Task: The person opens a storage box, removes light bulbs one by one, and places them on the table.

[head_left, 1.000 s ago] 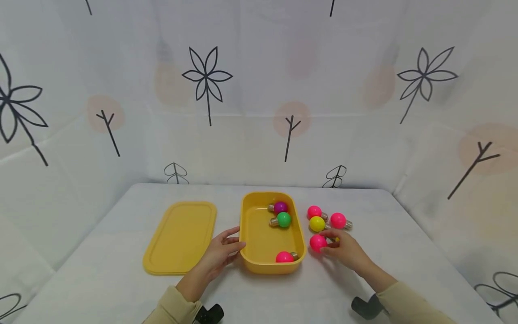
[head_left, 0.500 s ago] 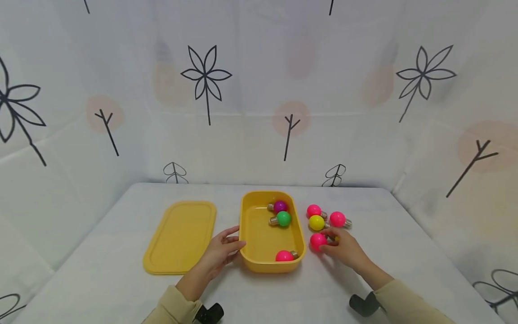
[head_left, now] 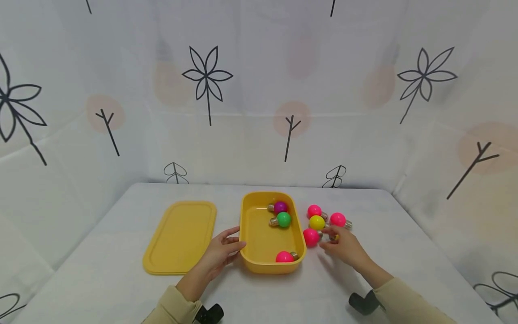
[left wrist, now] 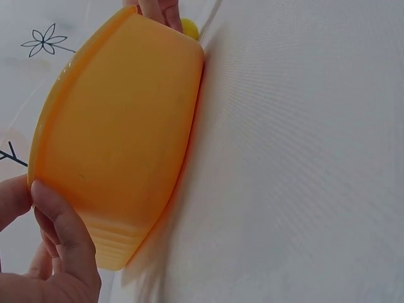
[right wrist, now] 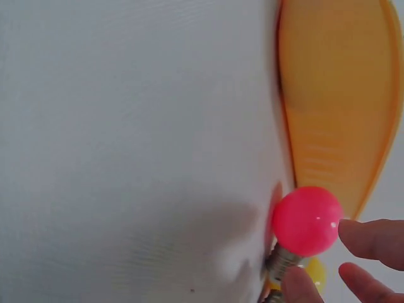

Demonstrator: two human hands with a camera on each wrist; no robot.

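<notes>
A: Head view: where is the right hand (head_left: 341, 245)?

B: Just right of the yellow plastic box (head_left: 247, 225) on the white counter (head_left: 101, 288). Its fingertips pinch a round pink light bulb (head_left: 310, 236) by its metal end, right beside the box's wall.

A: And the left hand (head_left: 220, 254)?

B: It rests against the box's left side, fingers loose, thumb at the rim. It grips nothing.
</notes>
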